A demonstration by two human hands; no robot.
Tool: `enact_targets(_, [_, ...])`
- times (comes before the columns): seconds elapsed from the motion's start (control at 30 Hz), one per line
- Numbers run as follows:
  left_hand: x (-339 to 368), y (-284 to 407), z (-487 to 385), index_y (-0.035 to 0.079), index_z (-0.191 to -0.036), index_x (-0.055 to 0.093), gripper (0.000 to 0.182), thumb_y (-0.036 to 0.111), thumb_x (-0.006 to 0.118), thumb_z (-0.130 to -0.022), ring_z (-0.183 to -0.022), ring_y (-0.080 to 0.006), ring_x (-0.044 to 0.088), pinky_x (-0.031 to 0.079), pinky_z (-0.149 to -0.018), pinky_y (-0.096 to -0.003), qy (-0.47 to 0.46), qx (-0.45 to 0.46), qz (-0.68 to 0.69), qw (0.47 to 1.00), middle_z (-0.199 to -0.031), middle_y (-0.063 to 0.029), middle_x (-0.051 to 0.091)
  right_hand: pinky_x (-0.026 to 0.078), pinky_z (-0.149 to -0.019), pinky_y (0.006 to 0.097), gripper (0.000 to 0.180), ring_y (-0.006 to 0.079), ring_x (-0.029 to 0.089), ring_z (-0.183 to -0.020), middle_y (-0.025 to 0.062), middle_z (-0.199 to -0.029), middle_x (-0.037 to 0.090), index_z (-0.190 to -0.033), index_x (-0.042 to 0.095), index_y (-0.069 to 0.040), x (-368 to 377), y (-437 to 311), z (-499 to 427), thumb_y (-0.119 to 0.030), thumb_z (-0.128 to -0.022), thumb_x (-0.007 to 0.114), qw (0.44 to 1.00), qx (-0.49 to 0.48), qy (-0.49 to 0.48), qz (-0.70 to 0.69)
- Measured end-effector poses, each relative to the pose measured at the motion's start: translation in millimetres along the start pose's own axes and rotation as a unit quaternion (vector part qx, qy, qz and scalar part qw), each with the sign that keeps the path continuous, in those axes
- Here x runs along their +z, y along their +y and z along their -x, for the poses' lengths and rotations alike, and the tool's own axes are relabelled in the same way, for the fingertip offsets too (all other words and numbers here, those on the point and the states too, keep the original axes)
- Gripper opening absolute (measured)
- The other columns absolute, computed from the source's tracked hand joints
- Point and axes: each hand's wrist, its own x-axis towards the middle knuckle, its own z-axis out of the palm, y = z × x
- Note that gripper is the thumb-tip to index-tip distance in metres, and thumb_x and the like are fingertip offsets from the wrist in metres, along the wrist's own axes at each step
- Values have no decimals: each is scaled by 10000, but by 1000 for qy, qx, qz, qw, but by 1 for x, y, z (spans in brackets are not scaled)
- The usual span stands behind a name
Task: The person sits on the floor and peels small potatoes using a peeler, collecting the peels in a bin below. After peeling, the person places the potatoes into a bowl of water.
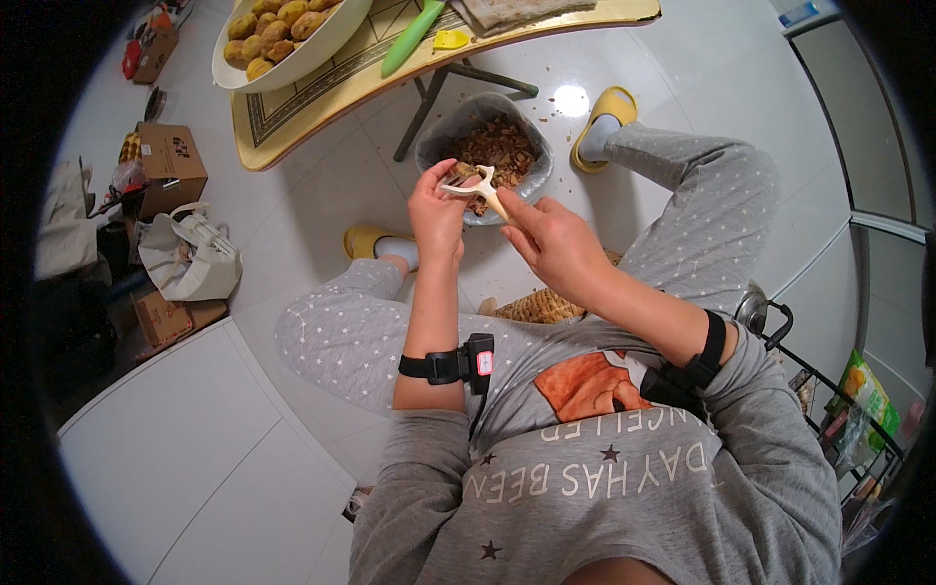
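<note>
My right hand (552,238) grips the cream-coloured handle of a Y-shaped peeler (491,201). The peeler's head reaches the fingers of my left hand (436,212), which hold a small yellow-brown piece of produce (463,170). Most of that piece is hidden behind the fingers and the peeler. Both hands are over the near side of a waste bin (540,203) lined with a clear plastic bag. Brown peelings (501,142) lie inside it, and some scraps are scattered on the floor beside it.
Ahead stands a low folding table (322,121) bearing a white bowl (349,45) of yellow-brown produce, a green-handled utensil (409,40), a small yellow object (450,39) and a folded cloth (504,13). A woven seat (540,307) is beneath me. Left are cartons (174,164) and a white bag (190,252); right, a black wire rack (841,391).
</note>
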Motion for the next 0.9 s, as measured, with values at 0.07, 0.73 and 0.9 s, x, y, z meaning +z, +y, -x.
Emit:
enact_targets(0.07, [0, 0, -1, -66, -1192, 573, 420, -85, 708, -794, -881, -123, 639, 523, -723, -235, 4, -1, 6, 1000, -1035, -103, 657, 462, -599, 418, 462, 323, 565, -643, 159, -764, 550, -1336, 541, -117, -1, -1, 0, -167, -888, 644, 1000, 3, -5, 4])
enact_targets(0.73, [8, -2, 13, -58, -1110, 646, 333, -70, 659, -777, -794, -81, 640, 521, -678, -231, 10, 94, -143, 985, -919, -66, 699, 464, -591, 446, 439, 363, 569, -637, 195, -726, 550, -1316, 548, -95, -1, -1, -5, -166, -890, 629, 999, 3, 20, 47])
enact_targets(0.9, [11, -2, 11, -61, -1142, 639, 333, -73, 651, -809, -829, -90, 636, 524, -722, -246, 23, 114, -179, 977, -973, -53, 690, 500, -585, 497, 390, 427, 600, -639, 242, -748, 590, -1258, 539, -55, -1, 3, -11, -196, -898, 592, 999, -9, 17, 33])
